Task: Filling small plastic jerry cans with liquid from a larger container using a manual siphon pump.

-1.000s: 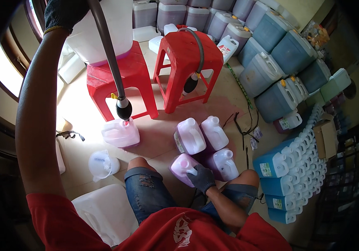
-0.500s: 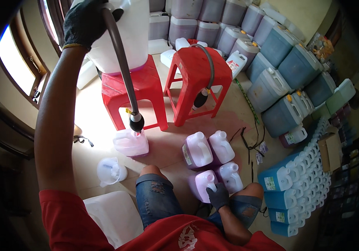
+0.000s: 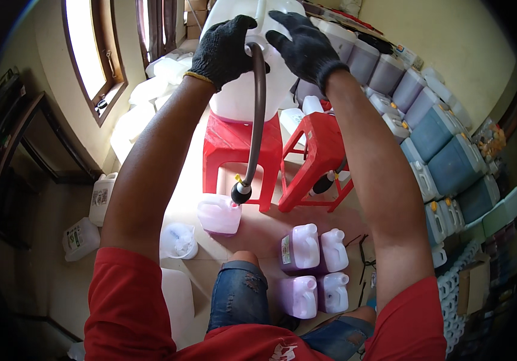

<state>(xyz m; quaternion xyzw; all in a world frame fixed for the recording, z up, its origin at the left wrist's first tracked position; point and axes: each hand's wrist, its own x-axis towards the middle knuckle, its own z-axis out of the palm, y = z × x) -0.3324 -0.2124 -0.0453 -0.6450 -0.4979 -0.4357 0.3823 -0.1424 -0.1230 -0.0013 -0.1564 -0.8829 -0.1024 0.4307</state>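
Note:
A big translucent white jerry can [image 3: 243, 96] stands on a red plastic stool [image 3: 228, 138] in front of me. My left hand [image 3: 225, 53], in a dark knit glove, is at its upper part, fingers wrapped round a grey hose [image 3: 258, 102]. My right hand [image 3: 308, 48], gloved too, lies with fingers spread against the can's upper right side. Downward the hose runs to a black squeeze bulb [image 3: 241, 192], whose lower end meets the mouth of a small jug [image 3: 217, 215] with pink-purple liquid. Several filled jugs [image 3: 299, 248] stand on the floor before my knees.
A second red stool [image 3: 314, 153] with another hose and bulb [image 3: 323, 184] stands to the right. Large cans of blue and purple liquid [image 3: 442, 135] line the right wall. A clear measuring jug [image 3: 179, 242] and a white can [image 3: 177, 301] are at lower left.
My right hand has left the handle of a small jug on the floor and risen to the big can. My left hand remains up by the hose; the view has tilted up and left.

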